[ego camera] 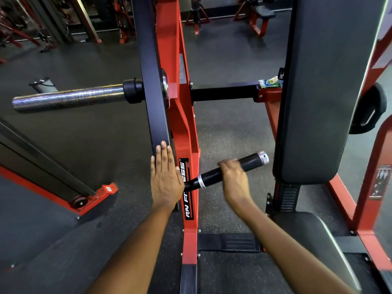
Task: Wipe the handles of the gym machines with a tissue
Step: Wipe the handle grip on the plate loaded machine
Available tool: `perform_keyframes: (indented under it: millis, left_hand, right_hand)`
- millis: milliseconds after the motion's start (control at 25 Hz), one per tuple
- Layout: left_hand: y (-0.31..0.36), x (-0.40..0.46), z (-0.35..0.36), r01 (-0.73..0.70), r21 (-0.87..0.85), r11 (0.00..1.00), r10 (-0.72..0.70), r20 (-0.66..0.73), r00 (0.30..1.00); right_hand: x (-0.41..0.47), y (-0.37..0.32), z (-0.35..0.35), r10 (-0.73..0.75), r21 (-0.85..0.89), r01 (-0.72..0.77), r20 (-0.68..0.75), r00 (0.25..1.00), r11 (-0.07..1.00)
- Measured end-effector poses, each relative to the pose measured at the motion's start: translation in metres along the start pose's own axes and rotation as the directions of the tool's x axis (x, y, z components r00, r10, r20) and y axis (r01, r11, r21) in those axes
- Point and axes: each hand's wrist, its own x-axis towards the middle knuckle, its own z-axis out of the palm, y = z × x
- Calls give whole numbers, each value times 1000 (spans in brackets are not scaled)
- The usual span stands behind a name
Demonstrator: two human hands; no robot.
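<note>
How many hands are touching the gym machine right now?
2. The left hand lies flat, fingers straight, against the black lever arm. The right hand is curled round the black handle. No tissue shows; one may be hidden under the right hand.

The right hand (232, 179) is motion-blurred at lower centre, and covers the middle of the handle (231, 169); no tissue shows under its fingers. The left hand (165, 177) hides letters of the label (187, 187). The packet (270, 82) at upper right is half hidden behind the back pad (326, 85), its print too small to read.
</note>
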Motion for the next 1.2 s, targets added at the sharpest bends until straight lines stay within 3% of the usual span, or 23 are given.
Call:
perform_keyframes:
  millis: [160, 240, 320, 480, 560, 640, 680, 720, 760, 800, 840, 880, 920, 1200]
  left_hand:
    - [1, 0, -1, -4, 1, 1000, 4, 2, 1000]
    - [0, 0, -1, 0, 8, 1000, 0, 15, 1000]
    - [0, 0, -2, 1, 4, 1000, -1, 20, 1000]
    - [0, 0, -2, 6, 2, 1000, -6, 25, 1000]
    - [0, 0, -2, 8, 0, 1000, -8, 25, 1000]
    - [-1, 0, 0, 3, -1, 1000, -3, 20, 1000]
    - [-1, 0, 0, 1, -6, 1000, 0, 14, 1000]
    - [0, 1, 0, 1, -12, 1000, -1, 10, 1000]
    - [-1, 0, 0, 4, -17, 1000, -3, 10, 1000]
    - [-1, 0, 0, 6, -20, 1000, -6, 8, 1000]
    - [-1, -1, 0, 6, -21, 1000, -6, 4, 1000]
    - [0, -1, -1, 5, -22, 1000, -5, 2, 1000]
    - [0, 0, -2, 5, -23, 1000, -5, 3, 1000]
    - [2, 1, -4, 8, -14, 1000, -8, 0, 1000]
  right_hand:
    - [4, -16, 9, -363, -3, 373, 229, 903, 928]
    - [22, 6, -8, -360, -61, 396, 304, 882, 916]
    - [43, 29, -27, -223, -170, 295, 349, 910, 940]
    - [55, 35, -39, -39, -197, 112, 341, 939, 974]
    - [50, 44, -47, 24, -199, 24, 233, 972, 980]
    - [43, 64, -59, 147, -43, -146, 21, 989, 988]
    - [38, 74, -61, 272, 80, -265, -109, 956, 961]
    - [34, 86, -58, 440, 240, -390, -216, 872, 889]
    - [28, 95, -53, 632, 469, -484, -234, 739, 739]
    - [23, 96, -43, 784, 725, -493, -104, 612, 481]
    - [18, 89, -32, 823, 892, -418, 103, 559, 172]
    - [14, 79, -19, 788, 942, -328, 256, 561, -73]
    - [11, 65, -6, 753, 934, -298, 337, 564, -195]
    - [-18, -40, 65, 589, 826, -440, 561, 582, -353]
